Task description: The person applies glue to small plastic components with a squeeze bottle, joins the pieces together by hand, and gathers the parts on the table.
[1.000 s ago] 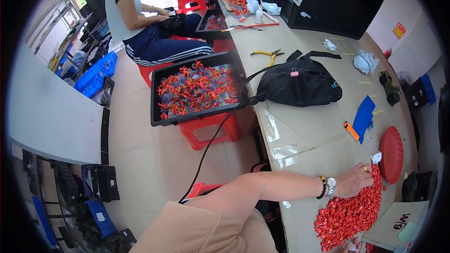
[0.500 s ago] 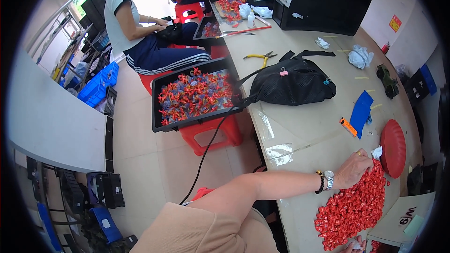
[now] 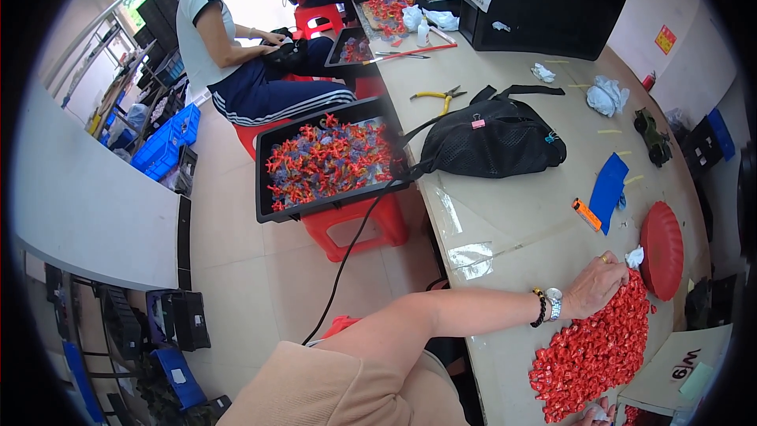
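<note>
A pile of small shiny red plastic pieces (image 3: 599, 339) spreads over the right side of the table. At its far end is my left hand (image 3: 598, 287), with a watch and a dark bead bracelet on the wrist. Its fingers are bent down and closed against the red pieces, hiding what is between them. At the lower edge, beside the near end of the pile, my right hand (image 3: 585, 420) shows only in part. Its fingers close around a small whitish thing (image 3: 602, 413) whose kind I cannot make out.
By the pile are a red fluted dish (image 3: 662, 251), an open cardboard box (image 3: 670, 371), an orange tube (image 3: 586, 214) and a blue strip (image 3: 609, 189). Farther off lie a black mesh bag (image 3: 493, 138) and yellow-handled pliers (image 3: 441, 96). A co-worker sits beyond a black bin (image 3: 272, 209) of red pieces.
</note>
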Action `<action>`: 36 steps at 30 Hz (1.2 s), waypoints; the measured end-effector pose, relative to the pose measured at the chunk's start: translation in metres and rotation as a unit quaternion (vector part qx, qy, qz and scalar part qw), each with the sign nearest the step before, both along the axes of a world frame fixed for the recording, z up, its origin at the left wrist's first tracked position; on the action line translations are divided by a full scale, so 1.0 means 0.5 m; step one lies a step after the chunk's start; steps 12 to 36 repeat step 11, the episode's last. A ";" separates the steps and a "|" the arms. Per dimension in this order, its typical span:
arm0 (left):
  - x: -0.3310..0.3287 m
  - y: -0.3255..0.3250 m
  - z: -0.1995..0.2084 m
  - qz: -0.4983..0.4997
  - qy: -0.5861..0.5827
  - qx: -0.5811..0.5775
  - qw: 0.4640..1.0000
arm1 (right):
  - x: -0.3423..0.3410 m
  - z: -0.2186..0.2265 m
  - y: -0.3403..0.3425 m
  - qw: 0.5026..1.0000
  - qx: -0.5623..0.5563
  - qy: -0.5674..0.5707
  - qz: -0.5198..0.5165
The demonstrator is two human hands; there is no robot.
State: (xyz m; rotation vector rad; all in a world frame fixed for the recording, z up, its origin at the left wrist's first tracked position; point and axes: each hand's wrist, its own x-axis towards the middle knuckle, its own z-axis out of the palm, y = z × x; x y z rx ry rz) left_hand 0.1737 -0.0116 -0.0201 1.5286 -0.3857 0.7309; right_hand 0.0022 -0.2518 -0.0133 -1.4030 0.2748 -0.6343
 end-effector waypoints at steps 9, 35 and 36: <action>0.004 0.005 -0.002 0.006 -0.003 0.013 1.000 | -0.001 -0.007 -0.009 0.999 -0.027 0.023 -0.020; 0.006 0.008 -0.004 -0.001 -0.007 0.030 1.000 | -0.001 -0.015 -0.019 0.999 -0.021 0.024 -0.029; 0.006 0.008 -0.004 -0.001 -0.007 0.030 1.000 | -0.001 -0.015 -0.019 0.999 -0.021 0.024 -0.029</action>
